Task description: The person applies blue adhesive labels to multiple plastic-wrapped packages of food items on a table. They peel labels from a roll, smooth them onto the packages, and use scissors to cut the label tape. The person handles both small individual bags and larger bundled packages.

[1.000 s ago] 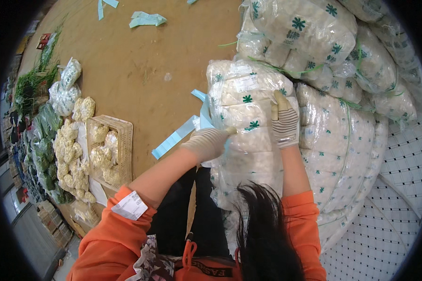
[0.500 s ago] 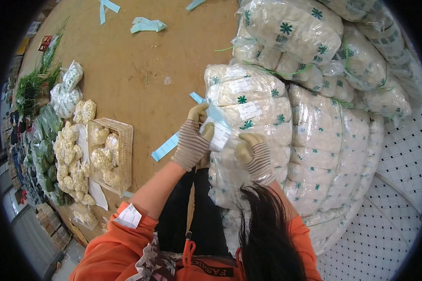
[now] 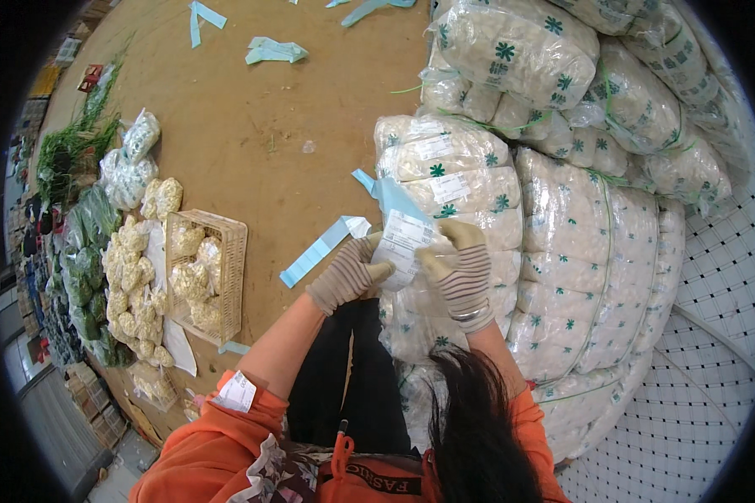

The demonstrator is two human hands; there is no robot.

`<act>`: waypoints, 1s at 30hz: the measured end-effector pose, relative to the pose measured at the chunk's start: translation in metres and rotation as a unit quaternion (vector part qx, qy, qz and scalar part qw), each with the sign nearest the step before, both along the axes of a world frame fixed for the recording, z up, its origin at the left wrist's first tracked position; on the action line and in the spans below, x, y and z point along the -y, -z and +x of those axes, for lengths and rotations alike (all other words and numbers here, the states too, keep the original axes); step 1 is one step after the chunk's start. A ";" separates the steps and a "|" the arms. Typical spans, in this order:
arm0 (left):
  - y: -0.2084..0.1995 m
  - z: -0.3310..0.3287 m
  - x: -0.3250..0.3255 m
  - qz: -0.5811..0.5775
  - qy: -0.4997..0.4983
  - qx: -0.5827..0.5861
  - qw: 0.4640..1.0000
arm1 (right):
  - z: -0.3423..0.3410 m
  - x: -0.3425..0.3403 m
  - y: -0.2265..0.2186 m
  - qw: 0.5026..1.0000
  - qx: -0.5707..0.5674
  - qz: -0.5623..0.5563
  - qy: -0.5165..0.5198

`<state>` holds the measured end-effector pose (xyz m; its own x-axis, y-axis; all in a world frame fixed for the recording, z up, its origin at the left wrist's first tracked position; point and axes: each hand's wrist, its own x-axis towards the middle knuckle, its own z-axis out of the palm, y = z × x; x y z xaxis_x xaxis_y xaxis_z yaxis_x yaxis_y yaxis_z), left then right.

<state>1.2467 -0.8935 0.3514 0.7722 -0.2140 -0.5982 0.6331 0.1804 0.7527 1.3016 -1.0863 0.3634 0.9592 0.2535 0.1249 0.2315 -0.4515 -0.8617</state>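
Note:
My left hand (image 3: 350, 275), in a striped knit glove, is closed on a strip of white printed labels (image 3: 401, 243) with light-blue backing. Its thumb presses the near edge of the labels. My right hand (image 3: 460, 277), gloved alike, pinches the right side of the same strip. A blue backing end (image 3: 323, 250) sticks out to the left of my left hand. Just beyond and right of my hands lies a large clear bag of pale, wrapped packs (image 3: 457, 168) with green leaf-like prints. White labels (image 3: 450, 187) are stuck on some of its packs.
More bulky clear bags (image 3: 520, 50) are piled at the far right, tied with green string. On the left stand a wicker-like basket (image 3: 242, 281) of bagged pale pieces, similar loose bags (image 3: 126, 277) and bagged greens (image 3: 80, 251). Blue paper scraps (image 3: 275, 50) lie on the brown table.
My right hand has come in from the right and taken hold of the label strip. My left hand has lowered a little, and the labels have turned to face me more.

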 end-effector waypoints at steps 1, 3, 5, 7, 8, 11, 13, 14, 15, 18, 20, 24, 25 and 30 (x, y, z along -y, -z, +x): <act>0.003 -0.001 0.001 0.005 0.015 0.017 1.000 | 0.004 0.000 -0.008 0.985 0.132 -0.085 -0.075; 0.004 0.001 0.005 0.082 0.108 0.092 0.986 | 0.000 0.001 -0.002 0.988 0.000 -0.046 -0.144; -0.002 0.008 0.003 0.229 0.258 0.203 0.917 | -0.014 0.017 0.022 0.946 -0.267 0.102 -0.151; 0.004 -0.006 -0.025 0.201 0.268 0.149 0.930 | -0.006 0.038 0.010 0.911 -0.383 0.117 -0.097; 0.007 -0.009 -0.034 0.182 0.274 0.125 0.936 | -0.007 0.065 0.029 0.889 -0.432 0.142 -0.054; -0.011 0.012 -0.027 0.507 0.465 0.036 0.725 | -0.021 0.135 0.093 0.824 -0.393 0.380 0.150; -0.002 0.007 -0.022 0.511 0.473 0.100 0.711 | -0.004 0.105 0.079 0.767 -0.385 0.459 0.229; -0.002 0.010 0.002 0.488 0.477 0.149 0.716 | -0.001 0.087 0.082 0.791 -0.361 0.445 0.213; 0.000 0.014 0.025 0.465 0.478 0.197 0.718 | -0.002 0.066 0.089 0.903 -0.284 0.292 0.141; 0.027 0.035 0.072 0.447 0.535 0.200 0.688 | -0.006 0.037 0.106 0.992 -0.100 0.048 0.054; 0.034 0.037 0.072 0.464 0.539 0.175 0.681 | -0.009 0.021 0.118 0.999 -0.008 -0.018 0.041; 0.048 0.020 0.041 0.478 0.492 0.199 0.700 | 0.002 0.065 0.140 0.992 0.047 -0.070 0.097; 0.049 0.018 0.035 0.473 0.498 0.184 0.703 | 0.003 0.074 0.142 0.990 0.049 -0.076 0.113; 0.056 0.011 0.027 0.447 0.449 0.095 0.768 | 0.013 0.083 0.133 0.975 0.160 -0.156 0.017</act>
